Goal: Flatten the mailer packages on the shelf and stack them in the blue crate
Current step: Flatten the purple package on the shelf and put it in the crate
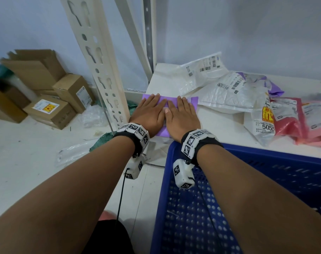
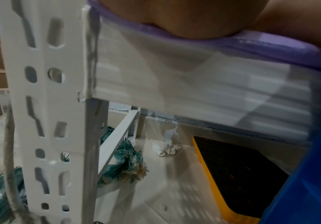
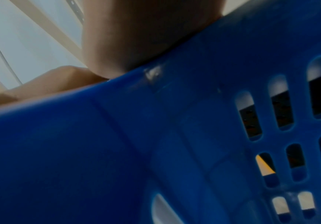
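A purple mailer [image 1: 192, 101] lies flat on the white shelf [image 1: 220, 125] at its front left corner. My left hand [image 1: 149, 111] and right hand [image 1: 181, 114] press down on it side by side, fingers straight. The left wrist view shows the purple mailer [image 2: 267, 44] edge under my palm at the shelf's front edge. A pile of crumpled mailers lies to the right: white ones [image 1: 227, 92], a purple one [image 1: 273, 85] and pink ones [image 1: 302, 120]. The blue crate [image 1: 266, 173] stands in front of the shelf, under my right forearm, and its wall [image 3: 155, 144] fills the right wrist view.
A white perforated shelf post [image 1: 101, 70] rises just left of my left hand. Cardboard boxes [image 1: 46, 96] and plastic wrap lie on the floor to the left. Under the shelf sit a yellow and black crate [image 2: 232, 174] and teal netting [image 2: 127, 163].
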